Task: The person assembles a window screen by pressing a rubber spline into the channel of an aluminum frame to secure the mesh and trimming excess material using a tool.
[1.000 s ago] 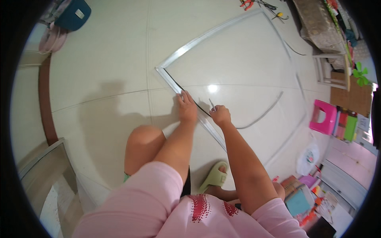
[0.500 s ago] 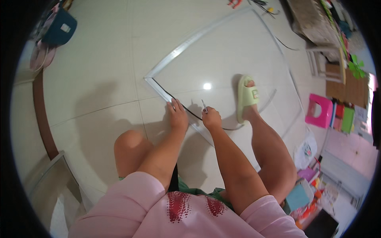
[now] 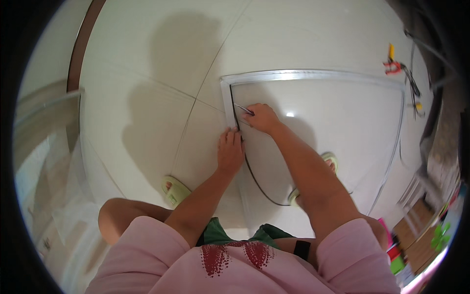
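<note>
A thin metal tool with a dark handle (image 3: 250, 112), like a small screwdriver, is gripped in my right hand (image 3: 263, 118). Its tip meets the left side of a silver metal frame (image 3: 226, 98) on the floor, close to the far left corner. Along the inner edge of that side runs a black cord (image 3: 248, 164), whose loose length curves over toward my right foot. My left hand (image 3: 231, 151) rests on the frame's left side, nearer to me, with fingertips stretched flat beside the cord. Whether it presses the cord is hard to tell.
Red-handled pliers (image 3: 391, 67), a yellow-handled tool (image 3: 391, 51) and black cords (image 3: 412, 83) lie past the frame's right corner. My green slippers (image 3: 175, 192) are on either side of the frame's near left part. A glass-like panel (image 3: 54, 147) stands at the left.
My view has turned and shifted, so the frame looks rotated. My right hand with the tool has moved from the near side of my left hand to the far side, toward the frame's corner.
</note>
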`<state>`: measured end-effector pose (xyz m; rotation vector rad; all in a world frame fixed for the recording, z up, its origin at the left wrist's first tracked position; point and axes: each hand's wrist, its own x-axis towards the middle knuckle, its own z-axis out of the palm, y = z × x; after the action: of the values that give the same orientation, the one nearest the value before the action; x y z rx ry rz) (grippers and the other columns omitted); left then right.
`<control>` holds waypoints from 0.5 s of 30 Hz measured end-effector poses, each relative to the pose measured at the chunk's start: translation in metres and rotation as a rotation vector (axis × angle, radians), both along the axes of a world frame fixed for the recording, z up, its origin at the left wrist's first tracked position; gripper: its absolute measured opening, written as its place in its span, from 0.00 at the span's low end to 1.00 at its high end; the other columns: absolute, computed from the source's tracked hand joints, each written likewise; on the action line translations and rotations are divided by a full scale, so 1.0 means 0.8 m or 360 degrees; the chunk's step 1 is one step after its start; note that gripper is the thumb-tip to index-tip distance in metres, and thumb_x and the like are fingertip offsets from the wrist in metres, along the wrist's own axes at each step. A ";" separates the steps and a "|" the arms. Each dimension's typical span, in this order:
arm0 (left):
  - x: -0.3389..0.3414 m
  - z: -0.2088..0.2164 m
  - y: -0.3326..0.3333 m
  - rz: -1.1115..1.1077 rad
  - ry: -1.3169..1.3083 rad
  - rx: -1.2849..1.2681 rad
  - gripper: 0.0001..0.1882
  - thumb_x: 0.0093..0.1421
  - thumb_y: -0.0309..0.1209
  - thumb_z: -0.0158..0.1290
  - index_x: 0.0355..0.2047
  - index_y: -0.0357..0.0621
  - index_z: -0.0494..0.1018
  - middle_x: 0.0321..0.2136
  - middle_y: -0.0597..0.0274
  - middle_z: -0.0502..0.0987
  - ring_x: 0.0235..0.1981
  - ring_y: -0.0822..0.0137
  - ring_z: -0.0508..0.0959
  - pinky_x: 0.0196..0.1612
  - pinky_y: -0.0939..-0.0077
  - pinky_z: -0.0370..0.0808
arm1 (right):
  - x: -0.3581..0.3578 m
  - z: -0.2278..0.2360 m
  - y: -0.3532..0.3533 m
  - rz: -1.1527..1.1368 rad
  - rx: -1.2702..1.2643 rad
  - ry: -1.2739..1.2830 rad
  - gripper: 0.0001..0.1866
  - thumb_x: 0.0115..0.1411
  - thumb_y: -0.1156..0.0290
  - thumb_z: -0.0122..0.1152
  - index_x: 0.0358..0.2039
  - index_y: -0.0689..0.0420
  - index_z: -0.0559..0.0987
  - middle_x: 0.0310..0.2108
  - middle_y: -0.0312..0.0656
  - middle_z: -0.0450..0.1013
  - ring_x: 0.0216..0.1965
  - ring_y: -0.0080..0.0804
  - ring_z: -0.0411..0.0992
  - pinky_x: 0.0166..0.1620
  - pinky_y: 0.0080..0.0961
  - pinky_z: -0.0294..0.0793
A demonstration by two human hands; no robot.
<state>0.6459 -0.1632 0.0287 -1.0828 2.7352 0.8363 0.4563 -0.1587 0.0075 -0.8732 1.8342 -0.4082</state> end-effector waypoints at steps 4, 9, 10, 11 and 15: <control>-0.020 -0.012 0.016 0.0540 0.0207 -0.0269 0.13 0.54 0.26 0.55 0.40 0.40 0.69 0.40 0.52 0.71 0.46 0.48 0.68 0.49 0.54 0.64 | -0.014 0.004 -0.023 0.0114 0.0120 -0.0413 0.17 0.56 0.56 0.62 0.22 0.59 0.79 0.15 0.40 0.75 0.20 0.31 0.76 0.29 0.27 0.74; -0.067 -0.023 0.017 0.1109 0.0194 -0.0284 0.11 0.54 0.25 0.57 0.37 0.41 0.70 0.35 0.54 0.72 0.39 0.51 0.69 0.45 0.59 0.66 | -0.021 0.005 -0.044 0.0058 0.0286 -0.0208 0.22 0.54 0.53 0.65 0.16 0.61 0.78 0.11 0.40 0.73 0.13 0.27 0.72 0.22 0.24 0.72; -0.073 -0.026 0.015 0.1182 0.0200 -0.0341 0.10 0.54 0.25 0.57 0.36 0.41 0.71 0.35 0.54 0.72 0.38 0.52 0.69 0.44 0.61 0.66 | -0.020 0.002 -0.046 0.0091 0.0300 -0.0221 0.22 0.54 0.53 0.65 0.16 0.61 0.78 0.11 0.40 0.73 0.13 0.27 0.72 0.22 0.24 0.72; -0.077 -0.027 0.014 0.1211 0.0179 -0.0331 0.10 0.54 0.25 0.57 0.36 0.41 0.71 0.35 0.54 0.72 0.38 0.52 0.69 0.44 0.61 0.66 | -0.019 -0.001 -0.045 0.0117 0.0270 -0.0217 0.23 0.53 0.52 0.65 0.17 0.61 0.78 0.12 0.41 0.73 0.13 0.27 0.72 0.20 0.24 0.71; -0.084 -0.031 0.018 0.1501 0.0159 -0.0316 0.07 0.52 0.25 0.59 0.31 0.42 0.72 0.30 0.60 0.74 0.35 0.57 0.70 0.40 0.65 0.68 | -0.023 -0.006 -0.031 0.0167 0.0271 -0.0417 0.22 0.58 0.54 0.60 0.20 0.61 0.77 0.15 0.40 0.74 0.16 0.25 0.71 0.21 0.24 0.70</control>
<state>0.5790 -0.1485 0.0042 -2.4945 2.3164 0.6767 0.4377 -0.1833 0.0030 -0.7572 1.5504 -0.2813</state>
